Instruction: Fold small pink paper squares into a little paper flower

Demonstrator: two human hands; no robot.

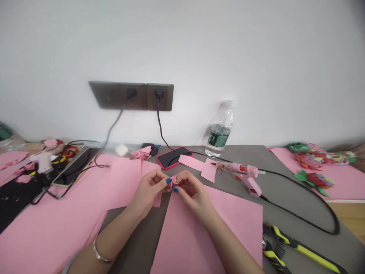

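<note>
A small folded pink paper flower (pixel 172 183) is pinched between the fingertips of both hands. My left hand (pixel 151 189) grips it from the left, thumb pressed against its side. From the right, my right hand (pixel 194 192) holds it with thumb and curled fingers. Part of the flower is hidden behind the fingers. Below the hands lies a large pink paper sheet (pixel 205 232). Just beyond them is a phone with a pink case (pixel 173 157), and cut pink paper strips (pixel 192 162) lie partly over its right side.
A pink glue gun (pixel 236 168) with a black cable rests to the right. Behind it a water bottle (pixel 220 131) leans at the wall. Yellow-black pliers (pixel 305 251) lie front right, finished paper flowers (pixel 313 179) far right. Another phone (pixel 75 167) and cables are left.
</note>
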